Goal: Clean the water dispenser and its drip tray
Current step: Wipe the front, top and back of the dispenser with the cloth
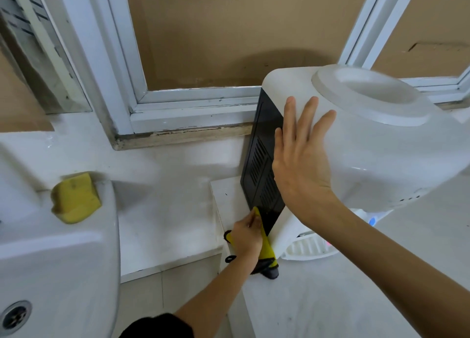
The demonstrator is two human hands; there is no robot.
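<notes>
Nearest the viewer, the left hand [245,237] closes around a yellow cloth [265,246], pressing it against the lower edge of the black vented side panel [263,164], evidently to wipe it. Beyond, the right hand [302,157] lies open and flat, gripping nothing, on the white water dispenser [381,146], seemingly steadying it; the dispenser stands on the pale counter [330,299], with the white drip tray [309,247] at its base. Farther left, a yellow sponge [76,197] rests on the sink [63,261] rim, below the window frame [190,113].
</notes>
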